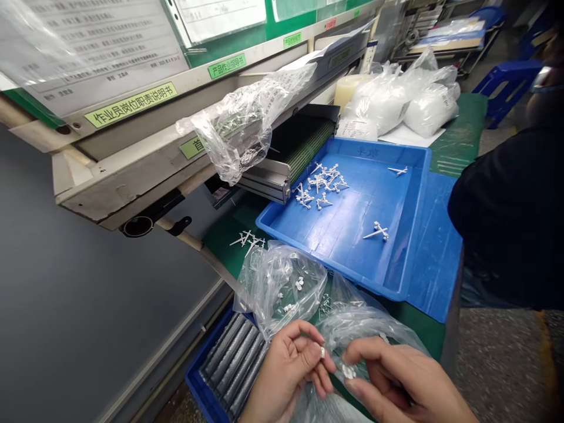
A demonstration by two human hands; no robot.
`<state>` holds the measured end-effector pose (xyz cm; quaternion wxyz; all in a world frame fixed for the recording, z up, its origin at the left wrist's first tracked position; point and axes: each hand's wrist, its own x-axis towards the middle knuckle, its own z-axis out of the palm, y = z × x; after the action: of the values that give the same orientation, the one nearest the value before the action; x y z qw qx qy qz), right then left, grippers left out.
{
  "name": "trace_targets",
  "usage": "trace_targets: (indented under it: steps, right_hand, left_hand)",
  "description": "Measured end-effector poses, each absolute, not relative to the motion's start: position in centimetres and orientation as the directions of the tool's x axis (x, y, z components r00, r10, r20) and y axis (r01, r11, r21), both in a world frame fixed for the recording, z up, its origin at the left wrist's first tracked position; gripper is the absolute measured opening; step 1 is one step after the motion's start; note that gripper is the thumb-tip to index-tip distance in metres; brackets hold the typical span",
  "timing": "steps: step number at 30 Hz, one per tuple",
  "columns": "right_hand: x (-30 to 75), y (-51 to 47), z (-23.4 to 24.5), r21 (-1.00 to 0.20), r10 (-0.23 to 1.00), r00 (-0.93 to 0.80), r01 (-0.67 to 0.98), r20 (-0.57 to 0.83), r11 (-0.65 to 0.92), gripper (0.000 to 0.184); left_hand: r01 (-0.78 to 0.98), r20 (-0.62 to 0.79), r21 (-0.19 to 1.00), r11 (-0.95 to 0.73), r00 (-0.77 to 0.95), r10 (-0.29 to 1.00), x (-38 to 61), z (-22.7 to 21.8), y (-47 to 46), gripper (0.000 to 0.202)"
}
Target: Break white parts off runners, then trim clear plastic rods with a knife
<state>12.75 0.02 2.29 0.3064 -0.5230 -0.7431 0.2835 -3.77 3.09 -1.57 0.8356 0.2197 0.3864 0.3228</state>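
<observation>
My left hand [288, 370] pinches a small white plastic part [322, 352] between thumb and fingertips. My right hand [399, 376] holds a little cluster of white plastic pieces [349, 371] between thumb and forefinger, close to the left hand. Both hands are over a crumpled transparent plastic bag [370, 329]. Beyond them lies a second transparent bag [282, 288] with small white pieces inside. A blue plastic tray [365, 217] holds a heap of white moulded sprue pieces [321, 185] and a few separate ones.
A green mat [224, 247] carries more white sprues left of the tray. Grey rods lie in a blue bin [231, 364] at lower left. A bagged item hangs from the machine shelf overhead. Bags of white pellets stand behind the tray. A dark-sleeved person [506, 217] stands at right.
</observation>
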Motion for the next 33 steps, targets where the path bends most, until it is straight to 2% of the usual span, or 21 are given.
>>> trace_targets:
  steps: [7, 12, 15, 20, 27, 33]
  right_hand:
    - [12.4, 3.3, 0.5, -0.725, 0.978, -0.206, 0.680, -0.045, 0.110, 0.014]
    - [11.4, 5.5, -0.7, -0.684, 0.982, -0.184, 0.722, -0.047, 0.103, 0.022]
    - [11.3, 5.0, -0.2, -0.771, 0.971, -0.221, 0.633, -0.095, 0.069, 0.021]
    - [11.5, 3.4, 1.0, -0.910, 0.924, -0.304, 0.404, -0.233, -0.097, 0.015]
    - [10.8, 2.5, 0.4, -0.940, 0.900, -0.292, 0.209, -0.324, -0.271, 0.016]
    - [10.5, 1.8, -0.4, -0.945, 0.901, -0.290, 0.151, -0.322, -0.289, 0.025]
  left_hand:
    - [-0.353, -0.582, 0.651, 0.672, 0.337, 0.740, -4.1, -1.8, 3.2, 0.027]
    - [-0.377, -0.533, 0.717, 0.586, 0.246, 0.810, -4.2, -1.1, 3.1, 0.027]
    - [-0.397, -0.491, 0.748, 0.533, 0.210, 0.845, -4.2, -0.9, 3.0, 0.025]
    - [-0.463, -0.438, 0.734, 0.497, 0.237, 0.867, -4.1, -1.0, 2.8, 0.020]
    - [-0.476, -0.301, 0.731, 0.490, 0.419, 0.857, -4.3, -2.5, 2.5, 0.012]
    - [-0.485, -0.233, 0.735, 0.473, 0.474, 0.849, -4.1, -3.2, 2.3, 0.010]
